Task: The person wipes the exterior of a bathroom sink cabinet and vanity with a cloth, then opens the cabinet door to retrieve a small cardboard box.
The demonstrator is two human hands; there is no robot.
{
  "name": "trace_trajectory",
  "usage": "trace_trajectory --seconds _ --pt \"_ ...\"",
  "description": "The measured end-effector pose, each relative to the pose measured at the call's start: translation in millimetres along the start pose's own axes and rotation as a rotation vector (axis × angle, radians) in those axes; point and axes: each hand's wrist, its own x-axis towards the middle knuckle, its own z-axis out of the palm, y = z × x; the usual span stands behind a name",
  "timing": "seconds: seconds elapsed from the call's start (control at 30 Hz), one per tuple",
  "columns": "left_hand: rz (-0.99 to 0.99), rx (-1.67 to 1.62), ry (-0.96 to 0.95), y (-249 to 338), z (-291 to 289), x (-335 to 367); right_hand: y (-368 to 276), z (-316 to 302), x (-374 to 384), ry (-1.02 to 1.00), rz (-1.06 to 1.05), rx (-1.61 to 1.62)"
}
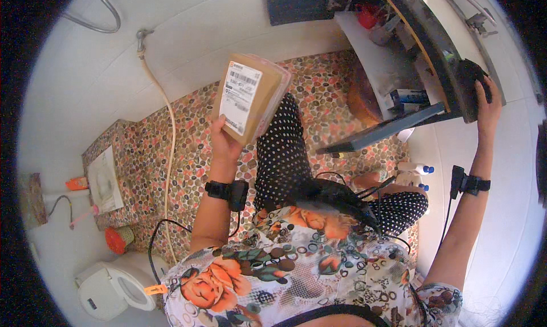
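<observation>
In my left hand (227, 142) is a flat rectangular package (264, 107), held up by its lower corner. It has a brown face with a white printed label and a clear plastic edge along its right side. My right hand (488, 102) reaches far to the right, its fingers curled over a black object (468, 90) at the near end of the dark countertop (436, 42). Whether that object is part of the counter, I cannot tell. Below the counter, a cabinet door (382, 132) hangs open, with a small dark-blue box (409, 97) inside.
A pale hose (172, 150) runs down from a wall tap (142, 39) across the pebble-patterned floor (196, 119). A white toilet (108, 290), a red basket (118, 240) and a squat pan (105, 179) are at left. White bottles (413, 168) stand near my knee at right.
</observation>
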Motion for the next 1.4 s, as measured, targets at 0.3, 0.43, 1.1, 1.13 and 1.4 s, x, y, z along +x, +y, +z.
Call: trace_trajectory --seconds 0.3,0.43,1.1,1.13,1.4 --pt "-0.345 -0.169 -0.130 -18 -6 1 -13 2 -4 0.033 -0.001 -0.030" --pt "-0.348 -0.134 -0.132 -19 4 -7 -11 3 -5 0.032 0.000 -0.021" --pt "0.119 0.598 -0.231 -40 20 -2 -38 -2 12 -0.297 -0.177 -0.137" --pt "0.211 0.697 -0.262 -44 36 -10 -39 0 15 -0.285 -0.148 -0.159" --pt "0.725 0.986 -0.308 -12 71 -41 -37 7 -11 -0.195 -0.193 -0.191"
